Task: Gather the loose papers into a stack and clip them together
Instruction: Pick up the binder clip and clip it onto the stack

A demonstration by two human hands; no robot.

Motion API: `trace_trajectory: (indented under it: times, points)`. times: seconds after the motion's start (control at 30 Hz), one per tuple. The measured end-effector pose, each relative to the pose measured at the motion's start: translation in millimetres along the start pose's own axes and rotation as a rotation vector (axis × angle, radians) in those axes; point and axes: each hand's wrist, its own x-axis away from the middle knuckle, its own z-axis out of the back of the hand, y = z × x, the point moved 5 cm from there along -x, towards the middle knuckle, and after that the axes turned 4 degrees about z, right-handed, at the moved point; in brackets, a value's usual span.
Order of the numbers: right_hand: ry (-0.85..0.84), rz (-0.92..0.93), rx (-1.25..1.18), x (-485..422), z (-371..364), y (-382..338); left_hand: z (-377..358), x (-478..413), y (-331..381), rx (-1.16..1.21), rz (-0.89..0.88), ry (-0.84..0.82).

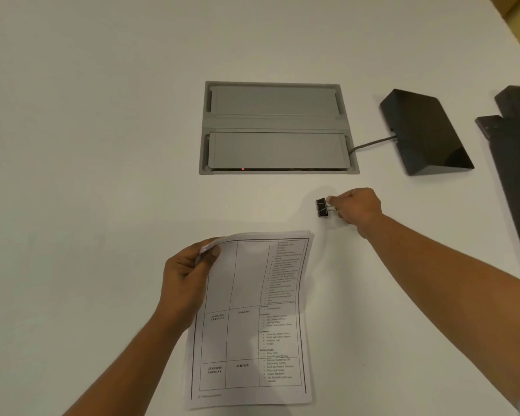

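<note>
A stack of printed papers (252,322) with a timetable grid lies on the white table (87,145), in front of me. My left hand (186,274) pinches the stack's far left corner and lifts it slightly, so the sheets curl there. A small black binder clip (321,207) sits just beyond the stack's far right corner. My right hand (357,210) holds the clip by its wire handles, fingers closed on them.
A grey cable hatch (278,127) is set into the table beyond the papers, with a small red light at its near edge. A black wedge-shaped device (424,133) with a cable stands to the right. More dark equipment (517,163) lies at the right edge.
</note>
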Motion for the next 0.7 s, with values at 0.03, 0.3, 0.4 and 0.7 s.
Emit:
trace_trajectory:
  times: [0.03,0.3,0.4,0.7]
  points:
    - [0.000,-0.003,0.031,-2.3,-2.3,-0.2,0.5,-1.0,-1.1,0.000,0.004,0.002]
    - [-0.092,0.033,-0.022,12.7,-2.8,-19.9,-0.4,-9.9,-7.2,0.027,0.003,-0.008]
    - [-0.217,0.039,-0.101,36.1,0.7,-29.7,-0.6,-13.3,-10.0,0.055,0.015,-0.020]
    - [-0.466,0.210,-0.092,92.3,-15.3,-51.2,-2.5,-17.0,-16.3,0.103,0.061,-0.034]
